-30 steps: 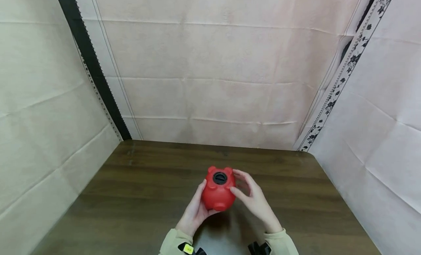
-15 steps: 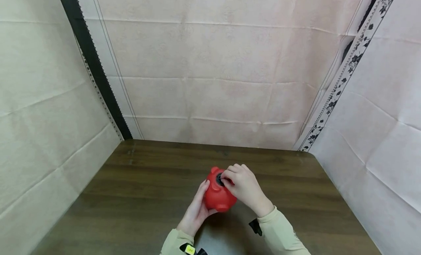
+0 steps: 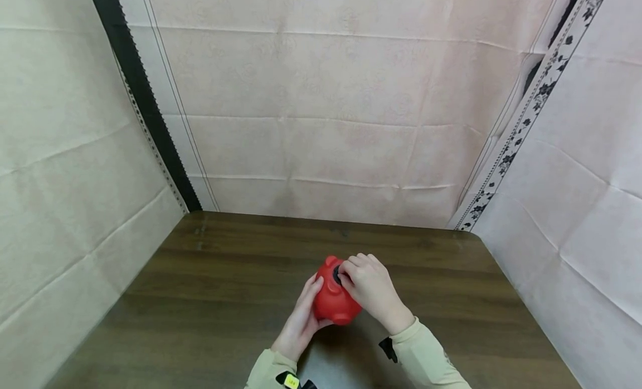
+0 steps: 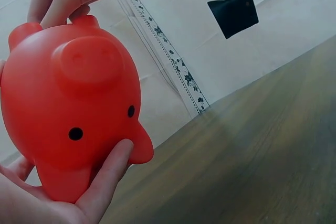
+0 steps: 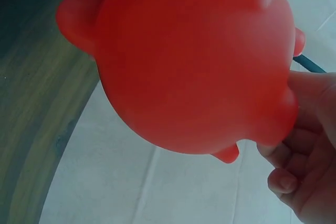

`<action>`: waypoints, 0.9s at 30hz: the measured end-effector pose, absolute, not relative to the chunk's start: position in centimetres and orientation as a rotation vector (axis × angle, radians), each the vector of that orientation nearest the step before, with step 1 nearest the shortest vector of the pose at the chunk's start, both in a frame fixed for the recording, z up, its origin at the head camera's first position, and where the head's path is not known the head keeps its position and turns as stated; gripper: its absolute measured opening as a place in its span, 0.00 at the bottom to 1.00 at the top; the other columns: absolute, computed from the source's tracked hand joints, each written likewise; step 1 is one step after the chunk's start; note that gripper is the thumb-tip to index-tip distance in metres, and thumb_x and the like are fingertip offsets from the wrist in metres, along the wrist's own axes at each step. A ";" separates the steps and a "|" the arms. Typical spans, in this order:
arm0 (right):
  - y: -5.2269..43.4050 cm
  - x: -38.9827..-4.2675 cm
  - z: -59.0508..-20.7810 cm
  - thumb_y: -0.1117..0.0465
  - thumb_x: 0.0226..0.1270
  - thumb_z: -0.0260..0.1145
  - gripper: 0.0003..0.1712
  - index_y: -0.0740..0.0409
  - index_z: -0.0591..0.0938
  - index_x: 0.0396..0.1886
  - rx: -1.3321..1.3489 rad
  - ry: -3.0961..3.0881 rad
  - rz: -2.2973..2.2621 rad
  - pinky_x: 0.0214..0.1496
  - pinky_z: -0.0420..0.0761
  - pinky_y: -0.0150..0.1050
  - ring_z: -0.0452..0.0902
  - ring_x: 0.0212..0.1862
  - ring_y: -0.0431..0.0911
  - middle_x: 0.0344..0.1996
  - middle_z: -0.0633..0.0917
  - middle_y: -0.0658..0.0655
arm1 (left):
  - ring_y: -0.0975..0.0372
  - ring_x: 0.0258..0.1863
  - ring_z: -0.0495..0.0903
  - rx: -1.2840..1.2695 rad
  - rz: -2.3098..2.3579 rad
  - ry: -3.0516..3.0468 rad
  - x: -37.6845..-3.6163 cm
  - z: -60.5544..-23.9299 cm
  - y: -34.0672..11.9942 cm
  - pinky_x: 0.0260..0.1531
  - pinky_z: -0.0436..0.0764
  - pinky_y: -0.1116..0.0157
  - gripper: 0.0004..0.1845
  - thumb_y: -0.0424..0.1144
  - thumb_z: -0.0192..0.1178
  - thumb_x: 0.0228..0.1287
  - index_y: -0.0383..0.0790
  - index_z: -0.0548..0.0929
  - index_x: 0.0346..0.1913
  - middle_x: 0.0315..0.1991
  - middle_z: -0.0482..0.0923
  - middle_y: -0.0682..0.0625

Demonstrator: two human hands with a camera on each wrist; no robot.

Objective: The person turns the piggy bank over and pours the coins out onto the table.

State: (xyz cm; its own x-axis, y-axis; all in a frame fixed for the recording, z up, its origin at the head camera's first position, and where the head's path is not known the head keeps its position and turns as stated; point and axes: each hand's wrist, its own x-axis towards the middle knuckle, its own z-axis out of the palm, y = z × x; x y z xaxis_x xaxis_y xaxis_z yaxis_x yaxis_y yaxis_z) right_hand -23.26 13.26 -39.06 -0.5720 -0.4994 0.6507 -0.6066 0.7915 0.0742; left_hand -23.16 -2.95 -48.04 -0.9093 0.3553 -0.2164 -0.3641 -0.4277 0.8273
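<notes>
Piggy bank (image 3: 332, 297) cradled in left hand (image 3: 301, 322); right fingers (image 3: 351, 269) pinch its black plug (image 3: 336, 276), visible only overhead.

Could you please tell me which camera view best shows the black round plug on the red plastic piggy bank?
The head view: it alone shows the black round plug on the red plastic piggy bank, half covered by right hand fingers. Both wrist views show only the red body.
</notes>
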 end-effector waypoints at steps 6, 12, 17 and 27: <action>13.2 -23.3 -39.4 0.61 0.45 0.80 0.12 0.53 0.85 0.28 0.798 -2.309 0.209 0.34 0.77 0.32 0.74 0.28 0.39 0.23 0.84 0.49 | 0.48 0.66 0.62 -0.014 2.360 1.403 -23.0 -48.1 -2.9 0.55 0.79 0.52 0.41 0.62 0.55 0.65 0.55 0.52 0.75 0.73 0.55 0.42; 13.4 -23.4 -39.4 0.62 0.47 0.79 0.11 0.53 0.84 0.28 0.880 -2.307 0.178 0.35 0.78 0.32 0.75 0.29 0.39 0.24 0.83 0.49 | 0.49 0.65 0.64 -0.031 2.344 1.427 -22.9 -48.2 -3.0 0.53 0.80 0.53 0.41 0.63 0.56 0.64 0.53 0.53 0.75 0.72 0.57 0.41; 14.3 -23.9 -39.2 0.64 0.49 0.77 0.11 0.53 0.81 0.29 1.093 -2.269 0.124 0.36 0.76 0.32 0.73 0.30 0.39 0.26 0.81 0.48 | 0.52 0.60 0.69 0.028 2.294 1.447 -23.0 -48.5 -3.2 0.48 0.81 0.55 0.42 0.65 0.52 0.65 0.49 0.54 0.74 0.70 0.61 0.41; 15.4 -24.2 -39.2 0.65 0.55 0.73 0.10 0.51 0.79 0.31 1.314 -2.226 0.206 0.37 0.73 0.29 0.70 0.32 0.36 0.27 0.78 0.45 | 0.58 0.50 0.78 0.056 2.214 1.560 -22.8 -48.5 -3.7 0.42 0.82 0.57 0.40 0.65 0.50 0.66 0.46 0.59 0.74 0.66 0.69 0.43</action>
State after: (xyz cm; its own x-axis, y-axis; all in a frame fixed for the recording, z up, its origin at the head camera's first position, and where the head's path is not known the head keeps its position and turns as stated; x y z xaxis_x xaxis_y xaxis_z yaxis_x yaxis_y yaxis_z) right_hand -24.20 15.40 -39.18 -0.3775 -0.7645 0.5225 -0.8475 0.5126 0.1377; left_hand -22.82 -3.66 -48.47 -0.9070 0.3655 -0.2094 -0.3202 -0.2752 0.9065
